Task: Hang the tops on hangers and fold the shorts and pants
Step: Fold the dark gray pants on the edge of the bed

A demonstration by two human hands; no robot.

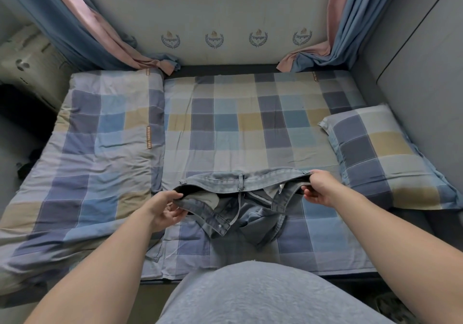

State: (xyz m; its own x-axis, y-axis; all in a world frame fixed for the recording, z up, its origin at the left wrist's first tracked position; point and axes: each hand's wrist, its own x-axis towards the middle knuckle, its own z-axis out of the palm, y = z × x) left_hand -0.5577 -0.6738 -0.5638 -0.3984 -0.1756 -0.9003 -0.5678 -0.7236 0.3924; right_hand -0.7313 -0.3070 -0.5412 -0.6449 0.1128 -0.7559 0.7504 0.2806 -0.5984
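A pair of faded blue denim jeans [241, 207] lies bunched at the near middle of the checked bed. Its waistband is stretched wide open between my hands, fly undone, the legs crumpled underneath towards me. My left hand [164, 209] pinches the left end of the waistband between thumb and fingers. My right hand [319, 188] grips the right end of the waistband, fingers curled round the fabric. No tops or hangers show in this view.
A folded checked quilt [95, 153] covers the bed's left side. A checked pillow [383, 156] lies at the right against a grey wall. Blue and pink curtains [82, 28] hang at both far corners. The bedsheet [250, 123] stretches beyond the jeans.
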